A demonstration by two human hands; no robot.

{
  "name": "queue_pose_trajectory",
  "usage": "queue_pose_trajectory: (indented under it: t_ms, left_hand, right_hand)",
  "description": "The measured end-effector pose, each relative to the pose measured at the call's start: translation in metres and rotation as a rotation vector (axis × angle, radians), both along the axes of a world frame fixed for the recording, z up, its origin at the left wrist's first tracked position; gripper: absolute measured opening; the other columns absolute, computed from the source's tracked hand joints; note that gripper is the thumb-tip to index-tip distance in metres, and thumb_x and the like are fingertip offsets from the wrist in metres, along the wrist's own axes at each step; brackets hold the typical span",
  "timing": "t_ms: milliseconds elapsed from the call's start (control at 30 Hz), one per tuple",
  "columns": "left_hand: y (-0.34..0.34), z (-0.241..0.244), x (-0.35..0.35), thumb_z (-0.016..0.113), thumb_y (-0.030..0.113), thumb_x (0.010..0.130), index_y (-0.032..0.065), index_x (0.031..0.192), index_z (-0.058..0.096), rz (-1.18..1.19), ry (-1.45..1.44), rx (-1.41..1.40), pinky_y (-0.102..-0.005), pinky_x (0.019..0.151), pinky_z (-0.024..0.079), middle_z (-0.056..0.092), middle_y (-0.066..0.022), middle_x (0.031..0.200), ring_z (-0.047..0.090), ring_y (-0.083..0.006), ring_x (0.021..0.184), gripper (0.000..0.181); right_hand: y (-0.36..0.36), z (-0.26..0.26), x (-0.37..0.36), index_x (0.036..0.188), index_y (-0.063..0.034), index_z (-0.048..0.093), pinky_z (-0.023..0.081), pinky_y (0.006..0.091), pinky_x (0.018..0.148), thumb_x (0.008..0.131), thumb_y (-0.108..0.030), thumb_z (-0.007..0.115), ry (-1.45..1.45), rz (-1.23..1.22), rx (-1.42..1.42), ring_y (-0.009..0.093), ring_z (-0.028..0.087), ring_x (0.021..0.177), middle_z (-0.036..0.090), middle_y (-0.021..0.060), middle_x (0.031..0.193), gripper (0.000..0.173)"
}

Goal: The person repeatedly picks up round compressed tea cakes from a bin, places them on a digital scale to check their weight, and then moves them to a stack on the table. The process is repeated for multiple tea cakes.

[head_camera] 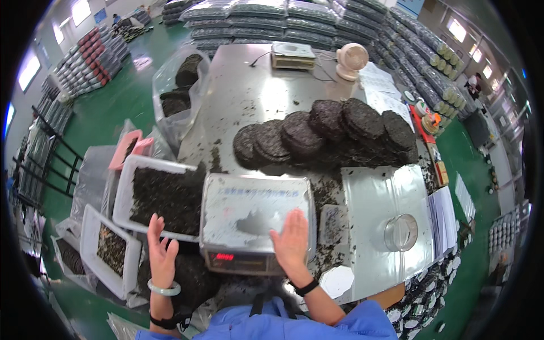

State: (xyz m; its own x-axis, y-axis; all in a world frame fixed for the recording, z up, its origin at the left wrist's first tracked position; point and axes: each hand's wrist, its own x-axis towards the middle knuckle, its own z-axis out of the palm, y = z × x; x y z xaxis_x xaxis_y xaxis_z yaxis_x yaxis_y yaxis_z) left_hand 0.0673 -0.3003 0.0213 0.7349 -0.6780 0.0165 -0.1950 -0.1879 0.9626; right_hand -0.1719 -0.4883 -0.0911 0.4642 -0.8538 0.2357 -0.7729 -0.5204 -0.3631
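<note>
My right hand (292,236) is flat and empty over the right part of a digital weighing scale (238,199) with a worn metal plate and a lit red display. Whether it touches the plate I cannot tell. Left of the scale, my left hand (162,255) holds nothing, its fingers apart, near the front edge of a white plastic tub (165,233) of dark, flaky dried seaweed (165,195). Stacks of round, dark pressed seaweed cakes (299,131) lie behind the scale on the steel table (238,80).
A clear round ring or dish (400,233) rests on a plastic-covered sheet (369,204) at right. Farther back stand a second scale (293,55) and a pink fan (352,59). A smaller white tub (131,272) and a pink scoop (127,148) are at left.
</note>
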Motion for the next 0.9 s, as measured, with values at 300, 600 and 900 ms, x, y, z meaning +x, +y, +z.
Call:
queue_pose_trajectory:
  t_ms: [300, 600, 900]
  left_hand:
    - [0.145, 0.008, 0.018, 0.07, 0.038, 0.089, 0.0028, 0.152, 0.032, -0.014, -0.501, 0.371, -0.0467, 0.113, 0.03, 0.035, -0.0205, 0.149, 0.034, -0.0367, 0.139, 0.081]
    - [0.264, -0.149, 0.023, 0.074, 0.044, 0.085, -0.006, 0.136, 0.047, 0.169, -0.218, 0.498, -0.0464, 0.105, 0.039, 0.052, -0.0264, 0.129, 0.048, -0.0419, 0.12, 0.076]
    - [0.236, -0.111, 0.0, 0.077, 0.019, 0.08, -0.0033, 0.128, 0.051, 0.395, -0.371, 0.162, -0.0414, 0.101, 0.044, 0.053, -0.0178, 0.123, 0.055, -0.0343, 0.112, 0.059]
  right_hand:
    - [-0.007, -0.05, 0.113, 0.135, 0.0058, 0.048, 0.031, 0.0538, 0.113, 0.087, -0.03, 0.067, -0.293, 0.404, -0.046, 0.048, 0.041, 0.133, 0.045, 0.0306, 0.142, 0.063]
    - [0.006, -0.024, 0.167, 0.144, -0.0084, 0.048, 0.017, 0.0579, 0.117, 0.089, -0.055, 0.062, 0.114, 0.373, 0.313, 0.041, 0.035, 0.142, 0.045, 0.0223, 0.149, 0.074]
    - [0.288, 0.019, 0.111, 0.153, 0.0017, 0.026, 0.011, 0.0613, 0.119, 0.059, -0.071, 0.076, 0.212, 0.924, 0.087, 0.049, 0.016, 0.147, 0.021, 0.0309, 0.157, 0.13]
